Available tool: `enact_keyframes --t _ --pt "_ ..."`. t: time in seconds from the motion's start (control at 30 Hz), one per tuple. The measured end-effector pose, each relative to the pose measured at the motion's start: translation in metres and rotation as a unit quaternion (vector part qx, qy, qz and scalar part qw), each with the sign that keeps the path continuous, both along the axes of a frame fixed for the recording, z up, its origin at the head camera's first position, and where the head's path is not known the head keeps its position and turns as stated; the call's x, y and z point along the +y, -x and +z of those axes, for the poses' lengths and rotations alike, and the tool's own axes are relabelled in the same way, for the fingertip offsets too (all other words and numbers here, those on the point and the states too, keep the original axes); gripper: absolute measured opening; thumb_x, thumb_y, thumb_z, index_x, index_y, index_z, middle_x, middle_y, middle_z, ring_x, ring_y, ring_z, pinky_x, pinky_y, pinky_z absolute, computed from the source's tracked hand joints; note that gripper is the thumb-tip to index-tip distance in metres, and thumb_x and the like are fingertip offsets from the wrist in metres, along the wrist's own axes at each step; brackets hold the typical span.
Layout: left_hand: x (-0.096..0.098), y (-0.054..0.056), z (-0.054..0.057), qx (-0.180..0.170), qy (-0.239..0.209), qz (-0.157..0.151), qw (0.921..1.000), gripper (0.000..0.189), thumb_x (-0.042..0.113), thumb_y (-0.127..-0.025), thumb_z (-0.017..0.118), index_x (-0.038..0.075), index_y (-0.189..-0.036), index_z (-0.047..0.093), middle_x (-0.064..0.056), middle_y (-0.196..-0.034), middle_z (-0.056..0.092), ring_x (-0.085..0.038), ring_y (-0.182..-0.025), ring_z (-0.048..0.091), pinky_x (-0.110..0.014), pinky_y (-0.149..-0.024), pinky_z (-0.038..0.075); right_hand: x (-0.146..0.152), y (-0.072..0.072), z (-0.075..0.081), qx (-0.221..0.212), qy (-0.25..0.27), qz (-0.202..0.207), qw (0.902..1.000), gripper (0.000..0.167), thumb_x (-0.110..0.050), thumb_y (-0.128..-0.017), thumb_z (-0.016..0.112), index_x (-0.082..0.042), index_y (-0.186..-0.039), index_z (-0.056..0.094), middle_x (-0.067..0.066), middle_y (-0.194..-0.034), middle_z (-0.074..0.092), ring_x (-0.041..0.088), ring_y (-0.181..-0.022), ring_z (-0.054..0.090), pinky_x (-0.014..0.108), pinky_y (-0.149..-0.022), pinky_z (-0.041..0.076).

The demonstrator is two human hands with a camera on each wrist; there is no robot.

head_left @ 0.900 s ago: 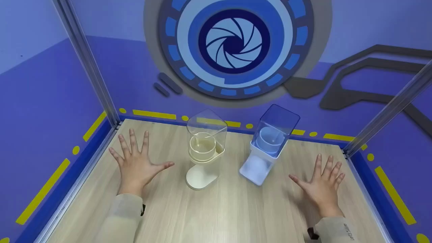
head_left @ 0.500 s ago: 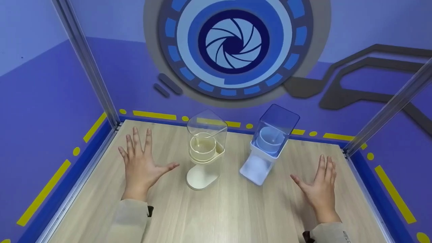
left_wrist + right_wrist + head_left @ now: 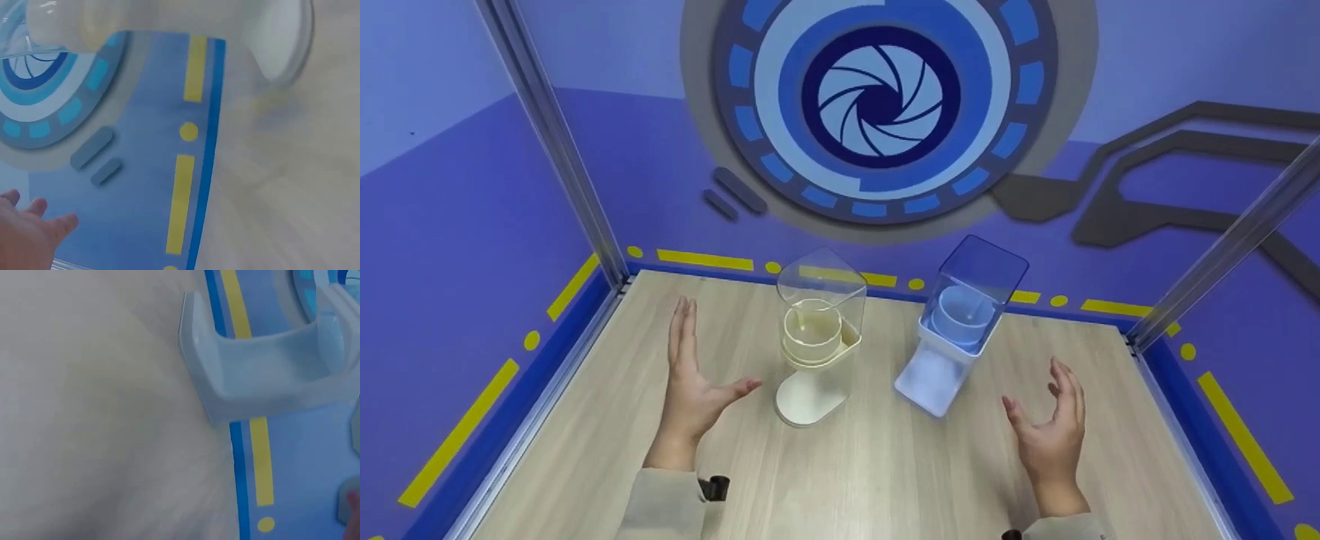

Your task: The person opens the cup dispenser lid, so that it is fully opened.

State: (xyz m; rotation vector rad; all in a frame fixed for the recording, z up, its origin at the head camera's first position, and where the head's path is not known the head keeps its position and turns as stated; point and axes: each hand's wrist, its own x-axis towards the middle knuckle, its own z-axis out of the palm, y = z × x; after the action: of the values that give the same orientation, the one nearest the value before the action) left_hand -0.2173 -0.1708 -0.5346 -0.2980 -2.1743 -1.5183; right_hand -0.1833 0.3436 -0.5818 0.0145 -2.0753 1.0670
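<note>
Head view: my left grip (image 3: 690,394) is released, fingers straight and together, thumb out toward the cream holder (image 3: 808,397), near but apart. My right grip (image 3: 1054,439) is released too, fingers loosely bent, thumb spread, just off to the right of the pale blue holder (image 3: 928,384) and apart from it. Both holders stand side by side on the wood-look desk (image 3: 870,487), between my two grips, near the back wall (image 3: 622,165); each has a clear upper cover and a round cup-like part inside, the blue one's cover being tinted. Round emblem (image 3: 881,97) on the wall above, yellow dashes along its foot, beige sleeves (image 3: 664,502) at my wrists. Left wrist view: cream holder blurred along the top, its base at upper right, fingertips of my left grip at lower left, well apart. Right wrist view: pale blue holder at upper right, only a sliver of my right grip at the lower right edge, can't tell its state from there.
</note>
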Motion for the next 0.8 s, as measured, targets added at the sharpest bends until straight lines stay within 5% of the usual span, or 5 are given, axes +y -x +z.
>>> enact_keyframes --t 0.1,0.23,0.33,0.57,0.8 --pt "0.006 -0.002 0.001 -0.006 -0.061 -0.041 0.9973 0.156 0.048 -0.066 0.110 0.023 -0.184 0.012 -0.006 -0.193 0.003 -0.041 -0.177 0.011 -0.071 -0.141 0.021 -0.019 -0.005 0.002 0.082 0.023 0.027 0.9960 0.081 0.008 -0.079 0.087 0.010 -0.154 0.058 0.034 -0.149 0.062 0.003 -0.145 0.057 0.011 -0.118 0.047" --pt "0.014 -0.003 0.002 -0.030 -0.096 -0.061 0.9931 0.142 0.028 -0.075 0.106 0.023 -0.184 0.014 -0.009 -0.191 0.010 -0.038 -0.176 0.018 -0.061 -0.143 0.023 -0.049 -0.009 0.003 0.164 0.057 0.088 0.9808 0.067 0.011 -0.076 0.083 0.025 -0.137 0.061 0.043 -0.128 0.064 0.011 -0.132 0.066 0.019 -0.112 0.056" --pt "0.021 -0.003 0.000 -0.057 -0.100 -0.064 0.9912 0.127 0.018 -0.086 0.097 0.021 -0.183 0.015 -0.013 -0.189 0.017 -0.040 -0.176 0.022 -0.058 -0.144 0.024 -0.065 -0.006 -0.003 0.190 0.082 0.142 0.9680 0.063 0.009 -0.079 0.085 0.028 -0.134 0.060 0.037 -0.127 0.067 0.017 -0.129 0.070 0.023 -0.112 0.059" --pt "0.037 0.002 -0.005 -0.087 -0.098 -0.080 0.9881 0.100 0.010 -0.101 0.084 0.013 -0.181 0.023 -0.013 -0.189 0.022 -0.039 -0.174 0.028 -0.045 -0.142 0.030 -0.103 0.004 -0.008 0.136 0.098 0.220 0.9609 0.067 0.021 -0.078 0.082 0.020 -0.141 0.061 0.005 -0.141 0.071 0.012 -0.132 0.071 0.024 -0.113 0.060" --pt "0.053 0.007 -0.008 -0.097 -0.129 -0.116 0.9801 0.085 0.004 -0.105 0.078 0.004 -0.177 0.033 -0.021 -0.182 0.035 -0.042 -0.170 0.038 -0.040 -0.137 0.036 -0.143 0.018 -0.010 0.059 0.112 0.242 0.9620 0.063 0.022 -0.085 0.083 0.016 -0.145 0.064 0.031 -0.134 0.072 0.004 -0.130 0.072 0.024 -0.110 0.062"
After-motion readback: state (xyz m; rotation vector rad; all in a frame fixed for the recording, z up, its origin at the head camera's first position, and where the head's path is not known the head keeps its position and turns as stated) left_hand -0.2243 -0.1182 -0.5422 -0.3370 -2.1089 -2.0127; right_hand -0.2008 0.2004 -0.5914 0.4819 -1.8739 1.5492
